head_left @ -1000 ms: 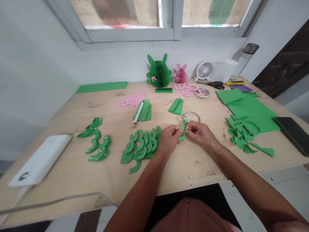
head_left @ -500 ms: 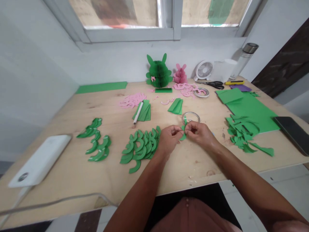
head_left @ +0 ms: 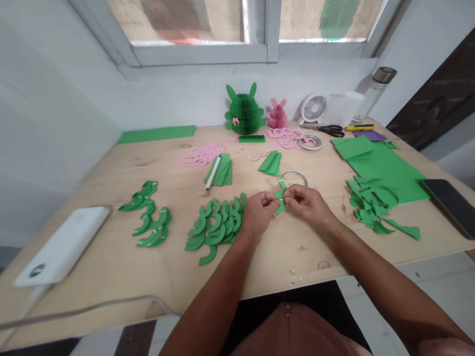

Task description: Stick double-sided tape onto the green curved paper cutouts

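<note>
Between my hands is a curved green paper cutout [head_left: 280, 206] with a small white strip showing near its middle. My left hand [head_left: 260, 210] pinches its left side, and my right hand [head_left: 305, 201] is closed at its right side, fingertips close together. Just behind the fingers lies a roll of narrow tape [head_left: 296, 178], partly covered by the cutout and my right hand. Left of my left hand is a heap of green curved cutouts [head_left: 215, 225]. Farther left sit several green cutouts with white strips [head_left: 154, 230] on them.
A white power bank [head_left: 65, 244] with a cable lies at the left. Green scraps [head_left: 373, 202], green sheets [head_left: 393, 168] and a phone [head_left: 451, 205] are at the right. Behind stand green [head_left: 245, 111] and pink paper figures [head_left: 277, 114], a fan [head_left: 313, 108], scissors [head_left: 328, 129] and a marker [head_left: 213, 172].
The green cutout has turned and shifted slightly left between my fingers, so its white strip now shows. Both hands have barely moved.
</note>
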### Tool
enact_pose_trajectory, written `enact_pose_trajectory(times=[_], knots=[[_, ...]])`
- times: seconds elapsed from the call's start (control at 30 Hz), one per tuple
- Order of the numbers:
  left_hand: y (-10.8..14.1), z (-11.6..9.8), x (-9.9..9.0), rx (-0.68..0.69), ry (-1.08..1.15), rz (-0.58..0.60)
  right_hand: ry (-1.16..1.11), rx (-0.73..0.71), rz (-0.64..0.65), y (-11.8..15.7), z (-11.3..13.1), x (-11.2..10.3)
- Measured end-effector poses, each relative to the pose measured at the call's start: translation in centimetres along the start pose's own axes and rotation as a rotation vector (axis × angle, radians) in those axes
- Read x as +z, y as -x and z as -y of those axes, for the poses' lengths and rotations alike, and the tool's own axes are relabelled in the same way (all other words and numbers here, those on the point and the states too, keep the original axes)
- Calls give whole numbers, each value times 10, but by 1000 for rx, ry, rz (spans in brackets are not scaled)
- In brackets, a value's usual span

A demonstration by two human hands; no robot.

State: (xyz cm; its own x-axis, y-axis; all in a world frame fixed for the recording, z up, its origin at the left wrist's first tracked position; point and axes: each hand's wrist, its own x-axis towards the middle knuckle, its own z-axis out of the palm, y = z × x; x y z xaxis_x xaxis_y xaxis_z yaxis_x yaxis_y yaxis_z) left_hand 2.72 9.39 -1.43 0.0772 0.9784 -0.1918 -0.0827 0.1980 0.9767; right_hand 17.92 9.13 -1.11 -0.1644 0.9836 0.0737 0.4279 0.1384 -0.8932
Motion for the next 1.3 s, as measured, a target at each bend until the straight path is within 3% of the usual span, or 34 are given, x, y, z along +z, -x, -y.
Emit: enact_pose_trajectory(times=[1.3], knots=[[0, -3, 0, 4, 120, -1, -265, 105, 76, 0, 15, -6]])
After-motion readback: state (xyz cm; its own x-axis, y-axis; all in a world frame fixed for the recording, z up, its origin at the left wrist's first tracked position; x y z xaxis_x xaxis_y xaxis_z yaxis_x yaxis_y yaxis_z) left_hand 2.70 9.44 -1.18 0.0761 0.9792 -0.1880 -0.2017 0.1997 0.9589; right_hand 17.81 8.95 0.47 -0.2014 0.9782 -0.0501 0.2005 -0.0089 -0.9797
